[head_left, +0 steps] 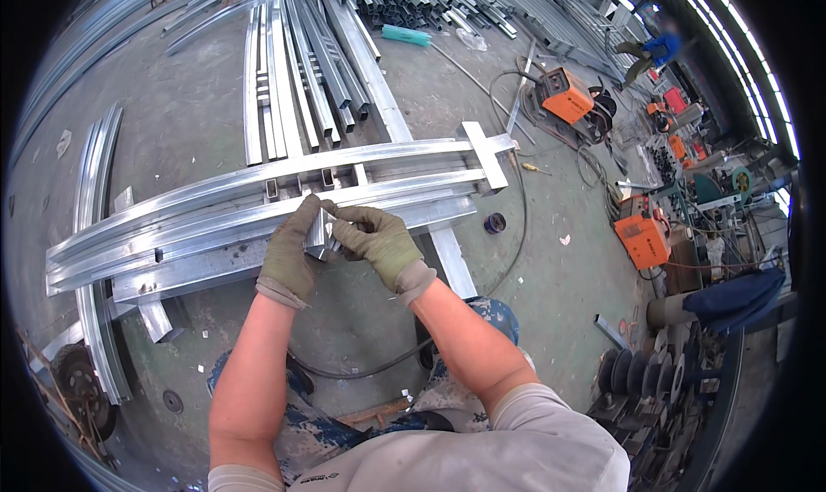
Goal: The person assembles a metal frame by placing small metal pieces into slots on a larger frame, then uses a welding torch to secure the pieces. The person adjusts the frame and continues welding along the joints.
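Both my hands wear olive-green work gloves with grey cuffs. Between them is a short piece of shiny metal profile, held at the near edge of a long frame of galvanized steel channels. My left hand is closed on the piece from its left side. On the right side, my right hand has its fingers curled in, with the tips at the piece; their exact grip is partly hidden. Small upright square tube ends show between the frame's rails, just beyond my hands. A flat metal bar crosses the frame's right end.
Loose square tubes lie beyond the frame. At the right stand orange box-shaped machines with cables; a black cable runs along the floor near my legs. Stacked dark discs are at lower right. Another person is far off, upper right.
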The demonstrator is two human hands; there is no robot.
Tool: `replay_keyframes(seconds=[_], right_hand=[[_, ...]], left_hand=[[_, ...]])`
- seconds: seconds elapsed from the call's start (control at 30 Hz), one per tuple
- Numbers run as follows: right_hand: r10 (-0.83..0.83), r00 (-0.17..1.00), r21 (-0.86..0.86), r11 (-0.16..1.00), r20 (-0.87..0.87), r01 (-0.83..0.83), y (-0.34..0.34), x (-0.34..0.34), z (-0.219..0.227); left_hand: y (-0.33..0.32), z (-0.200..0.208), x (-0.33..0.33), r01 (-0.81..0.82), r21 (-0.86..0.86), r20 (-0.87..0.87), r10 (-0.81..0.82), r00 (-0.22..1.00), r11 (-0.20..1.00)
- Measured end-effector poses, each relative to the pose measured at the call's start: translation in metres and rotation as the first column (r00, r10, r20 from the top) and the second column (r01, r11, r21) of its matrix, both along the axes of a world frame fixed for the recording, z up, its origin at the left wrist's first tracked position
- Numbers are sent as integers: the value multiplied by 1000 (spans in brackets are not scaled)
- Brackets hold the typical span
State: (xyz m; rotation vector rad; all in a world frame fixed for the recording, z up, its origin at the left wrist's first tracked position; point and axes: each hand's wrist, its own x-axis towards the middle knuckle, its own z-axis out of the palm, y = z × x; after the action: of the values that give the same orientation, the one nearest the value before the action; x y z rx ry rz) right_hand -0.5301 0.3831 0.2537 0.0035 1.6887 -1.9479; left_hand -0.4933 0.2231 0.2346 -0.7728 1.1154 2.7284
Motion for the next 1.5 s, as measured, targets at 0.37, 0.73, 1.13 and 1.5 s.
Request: replay_keyframes(seconds=[0.37, 0.73, 1.13, 1.5], right_hand=[[-29, 999, 83, 996, -41, 33, 0, -1, -18], [179, 984, 214, 962, -15, -171, -2, -8, -18], [-62, 934, 507, 826, -352, 247, -2, -90, -42], [329, 863, 890, 382, -384, 250, -35, -154, -99]], left_hand=[[-6, 2, 0, -72, -94, -11, 71, 997, 993], [-17, 4, 7, -24, -412, -35, 10, 999, 911], [-48, 16, 1, -397, -58, 11, 399, 917, 916], [-58, 17, 3, -366, -88, 14, 369, 929, 926]])
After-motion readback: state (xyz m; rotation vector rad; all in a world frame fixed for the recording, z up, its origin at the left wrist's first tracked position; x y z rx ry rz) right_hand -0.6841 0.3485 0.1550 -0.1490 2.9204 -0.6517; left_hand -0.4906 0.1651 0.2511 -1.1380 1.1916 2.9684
